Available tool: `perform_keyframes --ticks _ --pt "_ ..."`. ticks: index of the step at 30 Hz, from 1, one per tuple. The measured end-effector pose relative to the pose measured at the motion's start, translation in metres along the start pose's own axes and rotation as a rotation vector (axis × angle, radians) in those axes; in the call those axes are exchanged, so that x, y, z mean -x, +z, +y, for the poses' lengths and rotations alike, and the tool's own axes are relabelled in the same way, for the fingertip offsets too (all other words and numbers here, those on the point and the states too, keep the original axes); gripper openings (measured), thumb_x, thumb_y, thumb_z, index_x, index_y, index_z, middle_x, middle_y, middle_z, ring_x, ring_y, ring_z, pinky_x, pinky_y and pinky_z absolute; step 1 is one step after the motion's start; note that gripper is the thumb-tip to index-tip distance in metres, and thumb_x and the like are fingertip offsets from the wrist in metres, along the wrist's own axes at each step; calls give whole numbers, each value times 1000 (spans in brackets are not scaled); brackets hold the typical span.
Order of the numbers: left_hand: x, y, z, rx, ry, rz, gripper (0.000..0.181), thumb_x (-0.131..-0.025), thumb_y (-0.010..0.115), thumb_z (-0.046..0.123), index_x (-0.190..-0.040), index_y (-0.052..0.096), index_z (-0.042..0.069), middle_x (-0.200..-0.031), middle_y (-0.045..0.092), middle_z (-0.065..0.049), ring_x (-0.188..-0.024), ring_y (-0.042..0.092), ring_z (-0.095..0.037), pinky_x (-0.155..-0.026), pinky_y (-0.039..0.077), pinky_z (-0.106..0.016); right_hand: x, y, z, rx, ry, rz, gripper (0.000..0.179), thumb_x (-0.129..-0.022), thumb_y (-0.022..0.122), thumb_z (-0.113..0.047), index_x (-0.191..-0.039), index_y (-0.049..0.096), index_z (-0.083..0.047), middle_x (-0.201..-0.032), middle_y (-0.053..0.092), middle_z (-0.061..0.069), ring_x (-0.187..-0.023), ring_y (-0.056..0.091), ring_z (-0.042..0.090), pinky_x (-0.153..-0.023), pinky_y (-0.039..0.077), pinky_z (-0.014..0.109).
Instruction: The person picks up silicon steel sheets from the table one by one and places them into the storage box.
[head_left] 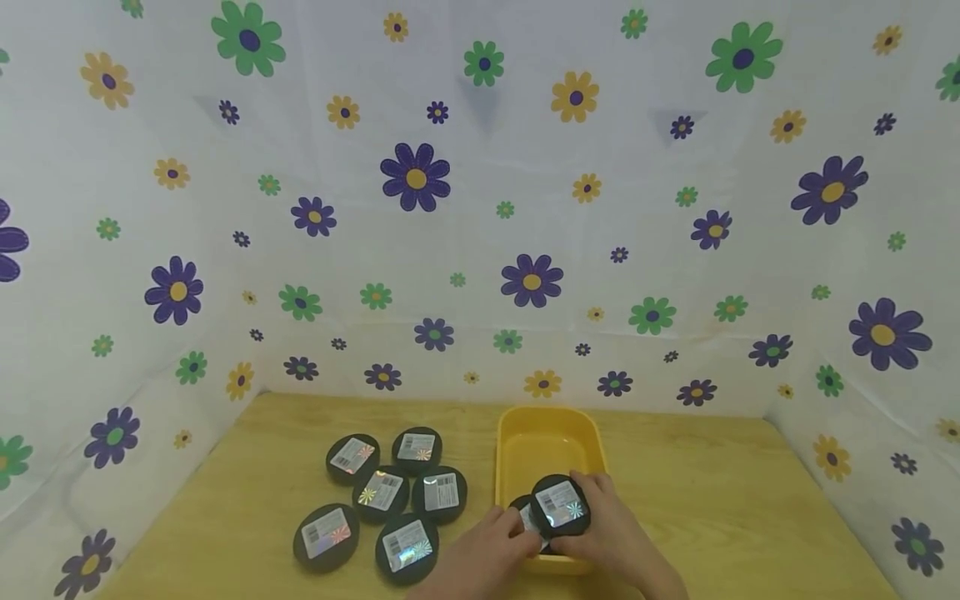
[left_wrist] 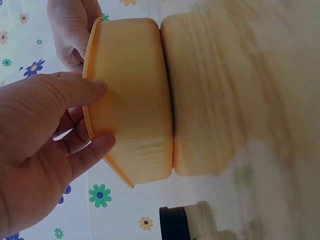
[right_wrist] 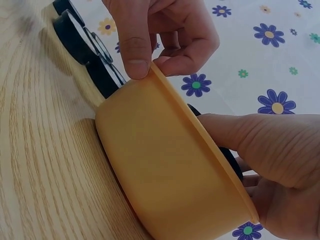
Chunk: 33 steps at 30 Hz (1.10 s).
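Observation:
My right hand [head_left: 611, 529] grips a black disc [head_left: 561, 505] with a silvery barcode label, held over the near end of a yellow plastic tray [head_left: 501, 450]. Beneath it a second black disc [head_left: 525, 507] shows partly in the tray, mostly covered by the upper disc and the hands. With thumb and curled fingers, my left hand [head_left: 495, 542] holds the tray's rim at the near left corner. The right wrist view shows the left thumb [right_wrist: 136, 65] against the tray's outer wall. There, my right hand [right_wrist: 280, 165] reaches over the rim, the disc's dark edge showing behind it.
Several similar black discs [head_left: 381, 493] lie label up on the wooden table [head_left: 697, 475], left of the tray. A white cloth [head_left: 480, 233] printed with flowers hangs behind and at both sides of the table.

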<state>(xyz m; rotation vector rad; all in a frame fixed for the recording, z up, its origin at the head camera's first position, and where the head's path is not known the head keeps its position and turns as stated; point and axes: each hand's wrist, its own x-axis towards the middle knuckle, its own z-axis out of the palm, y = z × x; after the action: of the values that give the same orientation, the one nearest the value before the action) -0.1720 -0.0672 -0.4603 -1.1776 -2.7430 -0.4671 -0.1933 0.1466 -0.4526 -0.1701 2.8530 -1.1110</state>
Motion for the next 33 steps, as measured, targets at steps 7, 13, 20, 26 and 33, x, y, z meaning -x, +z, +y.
perform_keyframes --ticks 7,13,20,26,33 --pt "-1 -3 1 -48 2 33 19 -87 71 13 -99 65 28 -94 50 9 -85 47 -9 -69 44 -19 -1 1 0 -1 -40 23 96 -64 93 -31 -142 47 0 -130 50 17 -105 57 28 -97 47 55" --pt "2 -2 -2 -61 63 103 17 -86 72 16 -96 64 26 -91 51 9 -83 48 -8 -68 42 -17 0 2 1 -31 -68 13 95 -64 93 -27 -143 47 -2 -130 49 18 -105 57 29 -95 49 55" --pt "1 1 -2 -155 160 189 14 -84 75 18 -94 65 23 -89 54 7 -78 48 -7 -65 39 -14 2 -1 5 -78 -94 -31 80 -69 90 -19 -138 52 -10 -132 47 16 -104 55 29 -95 48 56" --pt "0 1 -3 -188 178 201 13 -83 77 18 -93 68 23 -89 56 7 -76 48 -6 -63 39 -14 1 -4 11 -152 -178 -67 76 -69 85 -8 -137 53 -6 -133 46 18 -107 53 30 -94 48 54" --pt "-1 1 -3 -220 172 217 12 -81 77 20 -89 69 25 -84 54 10 -75 46 -5 -61 35 -14 0 -12 16 -196 -248 -136 59 -71 82 -6 -124 57 -10 -126 48 14 -106 52 29 -84 52 36"
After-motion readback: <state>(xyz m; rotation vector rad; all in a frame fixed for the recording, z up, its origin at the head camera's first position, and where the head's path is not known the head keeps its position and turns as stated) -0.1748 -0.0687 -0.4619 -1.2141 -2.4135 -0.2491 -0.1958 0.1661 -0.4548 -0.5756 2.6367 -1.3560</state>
